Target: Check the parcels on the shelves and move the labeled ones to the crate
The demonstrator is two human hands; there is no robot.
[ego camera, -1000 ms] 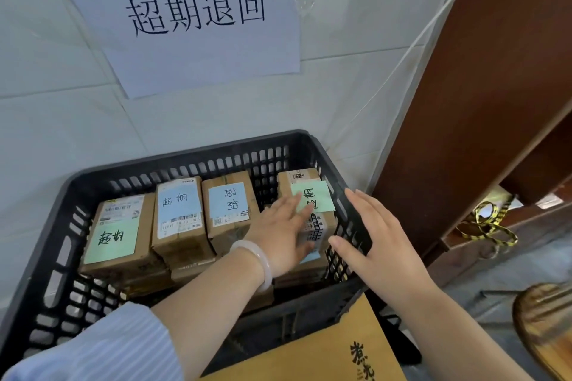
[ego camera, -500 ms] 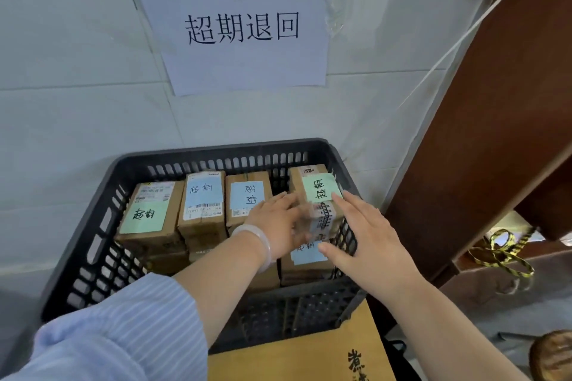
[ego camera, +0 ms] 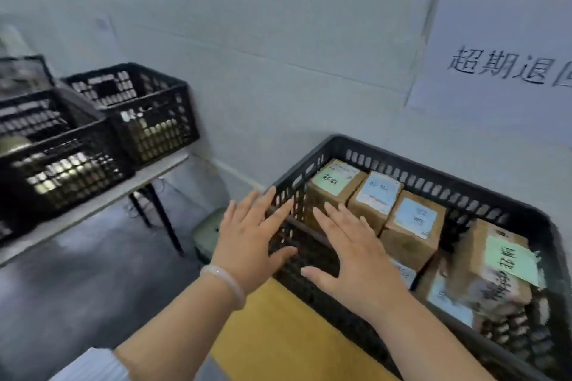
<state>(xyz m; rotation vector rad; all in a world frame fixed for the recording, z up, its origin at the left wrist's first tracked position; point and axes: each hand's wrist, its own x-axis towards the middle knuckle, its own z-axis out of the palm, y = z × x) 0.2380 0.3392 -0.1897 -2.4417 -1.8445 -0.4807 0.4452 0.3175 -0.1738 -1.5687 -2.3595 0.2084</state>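
Left hand [ego camera: 247, 246] flat, fingers spread, holding nothing | right hand [ego camera: 359, 260] likewise, over crate [ego camera: 418, 164] near rim; contact unclear | 4 labelled parcels [ego camera: 411, 219] on top inside

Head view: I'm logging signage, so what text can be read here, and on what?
"超期退回": wall sign, last character cut off at the frame edge.
Notes and labels on the parcels in the crate: handwriting and print too blurred to read.
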